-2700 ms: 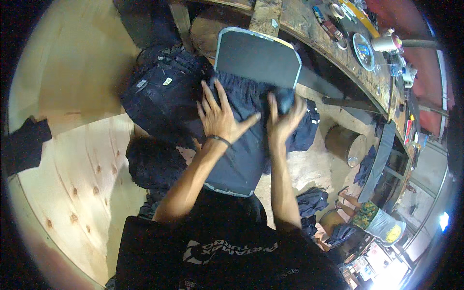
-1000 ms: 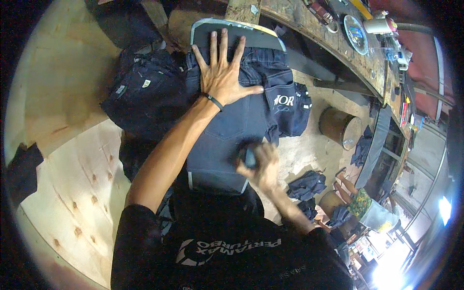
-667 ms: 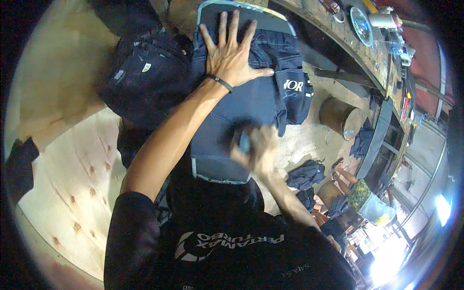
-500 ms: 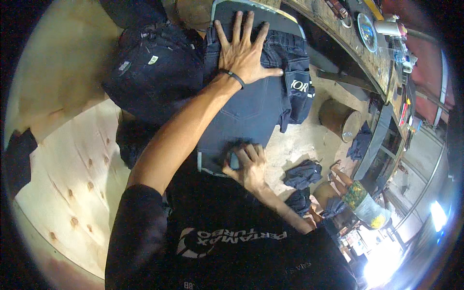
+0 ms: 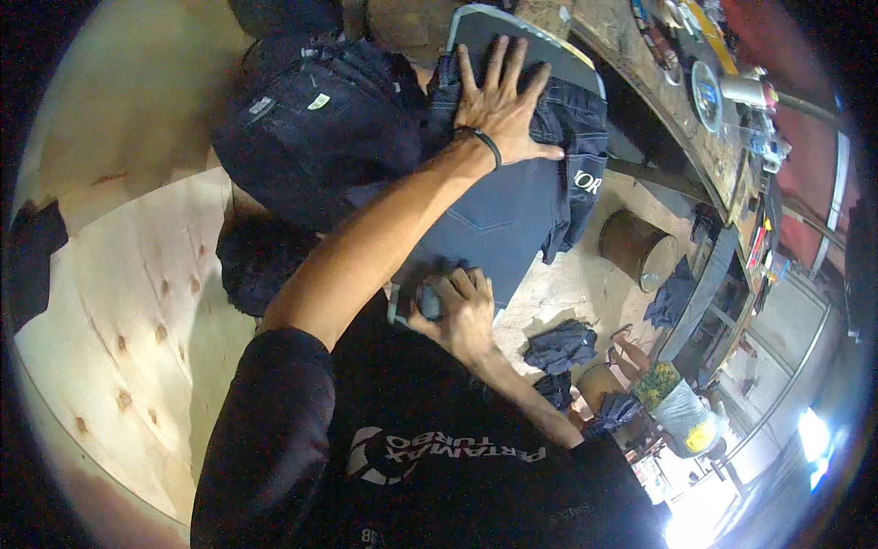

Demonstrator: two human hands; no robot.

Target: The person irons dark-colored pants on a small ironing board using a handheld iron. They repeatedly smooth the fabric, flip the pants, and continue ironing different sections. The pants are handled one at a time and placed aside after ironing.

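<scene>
Left hand (image 5: 501,102) splayed flat, right hand (image 5: 460,311) clenched

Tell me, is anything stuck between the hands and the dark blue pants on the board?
No, nothing visible. The left hand lies flat, fingers spread, right on the dark blue pants near the board's far end. The right hand grips the near edge of the same pants directly.

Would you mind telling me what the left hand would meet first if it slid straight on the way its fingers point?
The left hand lies flat on the dark garment, fingers toward the grey board beneath. It would probably meet the board's far rim first; depth beyond is unclear.
</scene>
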